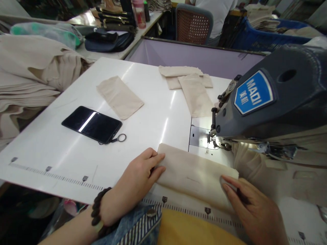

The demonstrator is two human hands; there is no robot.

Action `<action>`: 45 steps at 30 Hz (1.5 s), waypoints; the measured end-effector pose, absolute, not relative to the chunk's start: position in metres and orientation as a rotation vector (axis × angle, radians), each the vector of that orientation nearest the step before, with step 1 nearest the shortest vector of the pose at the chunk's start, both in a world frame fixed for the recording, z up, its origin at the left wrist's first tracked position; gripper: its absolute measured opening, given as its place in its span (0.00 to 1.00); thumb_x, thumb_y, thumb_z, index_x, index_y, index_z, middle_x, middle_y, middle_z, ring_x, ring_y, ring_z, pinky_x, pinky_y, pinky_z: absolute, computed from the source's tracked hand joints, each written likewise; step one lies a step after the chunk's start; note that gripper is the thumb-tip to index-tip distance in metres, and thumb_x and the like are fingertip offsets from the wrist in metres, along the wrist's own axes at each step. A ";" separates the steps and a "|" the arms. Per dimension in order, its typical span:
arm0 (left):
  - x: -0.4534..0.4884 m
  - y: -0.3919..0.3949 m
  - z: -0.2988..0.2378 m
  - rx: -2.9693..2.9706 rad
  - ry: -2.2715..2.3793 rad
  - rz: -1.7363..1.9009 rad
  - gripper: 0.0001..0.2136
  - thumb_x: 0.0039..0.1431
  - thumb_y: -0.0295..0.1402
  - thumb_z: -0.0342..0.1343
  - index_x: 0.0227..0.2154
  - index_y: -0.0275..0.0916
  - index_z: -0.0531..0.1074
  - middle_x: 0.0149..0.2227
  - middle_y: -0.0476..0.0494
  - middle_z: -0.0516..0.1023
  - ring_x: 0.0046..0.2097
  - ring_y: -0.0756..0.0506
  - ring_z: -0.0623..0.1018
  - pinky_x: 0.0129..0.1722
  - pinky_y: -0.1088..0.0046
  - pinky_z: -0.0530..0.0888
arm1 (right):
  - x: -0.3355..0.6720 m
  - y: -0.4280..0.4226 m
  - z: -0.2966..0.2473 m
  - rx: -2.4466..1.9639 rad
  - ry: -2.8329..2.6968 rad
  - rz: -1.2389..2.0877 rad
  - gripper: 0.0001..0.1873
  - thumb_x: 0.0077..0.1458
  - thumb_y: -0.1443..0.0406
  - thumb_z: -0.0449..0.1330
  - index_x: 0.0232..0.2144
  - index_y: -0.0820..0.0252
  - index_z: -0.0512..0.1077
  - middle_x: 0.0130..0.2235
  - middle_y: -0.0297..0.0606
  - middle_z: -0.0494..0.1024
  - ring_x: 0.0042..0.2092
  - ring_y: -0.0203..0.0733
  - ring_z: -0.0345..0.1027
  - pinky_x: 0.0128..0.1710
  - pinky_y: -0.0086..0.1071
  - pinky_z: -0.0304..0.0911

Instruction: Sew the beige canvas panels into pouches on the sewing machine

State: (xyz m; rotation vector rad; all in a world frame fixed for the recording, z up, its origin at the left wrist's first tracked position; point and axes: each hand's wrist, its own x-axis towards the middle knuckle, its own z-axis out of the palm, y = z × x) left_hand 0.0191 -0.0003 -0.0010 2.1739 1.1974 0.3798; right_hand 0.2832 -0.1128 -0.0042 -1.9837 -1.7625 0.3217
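A folded piece of beige fabric point(194, 173) is stretched between my two hands, just in front of the sewing machine point(276, 92). My left hand point(143, 173) pinches its left end between thumb and forefinger. At the right end, my right hand point(252, 204) grips the corner the same way. The fabric hangs close over the white tabletop, near the printed ruler point(165, 200) along the front edge. Beyond it lie the needle plate point(199, 136) and the lit presser foot point(213, 139), with no cloth under the foot that I can make out.
A black phone point(92, 124) with a ring strap lies on the left, a beige fabric piece point(120, 97) behind it. Several more pieces point(195, 95) overlap near the machine. Fabric stacks point(25, 81) stand at far left. A person point(214, 15) sits beyond, by a chair point(194, 25).
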 end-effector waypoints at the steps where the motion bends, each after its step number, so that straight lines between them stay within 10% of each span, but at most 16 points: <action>1: 0.019 0.000 -0.001 2.183 1.199 0.379 0.12 0.60 0.31 0.48 0.43 0.35 0.72 0.34 0.46 0.70 0.33 0.50 0.73 0.35 0.75 0.73 | 0.282 -0.112 -0.003 -1.981 -1.752 0.321 0.13 0.56 0.58 0.54 0.33 0.58 0.76 0.31 0.35 0.79 0.32 0.38 0.74 0.30 0.24 0.68; 45: 0.012 0.005 -0.018 2.562 1.222 0.403 0.15 0.64 0.41 0.42 0.43 0.41 0.70 0.35 0.50 0.72 0.32 0.51 0.75 0.34 0.76 0.73 | 0.272 -0.103 0.005 -2.033 -1.586 0.494 0.08 0.53 0.71 0.55 0.34 0.64 0.74 0.25 0.34 0.72 0.27 0.35 0.66 0.27 0.26 0.60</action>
